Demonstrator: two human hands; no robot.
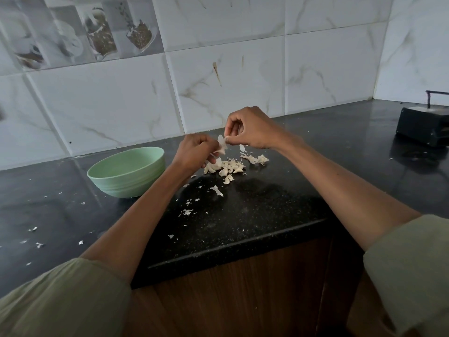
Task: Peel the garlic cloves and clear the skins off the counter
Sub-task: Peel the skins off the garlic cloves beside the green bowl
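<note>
So both hands are working up above the counter (255, 215) right now. The left hand (194, 153) is curling its fingers around what looks like a clove, though the clove itself is mostly hidden inside the grip, and the right hand (252, 130) is pinching a papery strip of skin (222, 143) between thumb and fingertips, pulling it away from the left. The strip is stretching between the two hands, just over the pile of garlic cloves (226, 167) sitting on the dark stone.

What I'd be worrying about: that skin looks thin and dry, so it's probably going to tear partway and leave a bit stuck on the clove. Flakes are also lying all over the place, with loose skins (187, 211) scattered toward the front edge and more bits (34, 229) way off to the left, and any draught or a sweep of a forearm is likely sending them onto the floor. A second heap of peelings (255, 158) is sitting just beside the clove pile, so peeled and unpeeled stuff could easily be getting mixed up.

Containers: there's one pale green bowl (126, 172) to the left of the pile, near the left wrist. I can't see the bottom from this angle, but the inner wall that's showing looks bare, so I can't tell whether anything's lying in it
</note>
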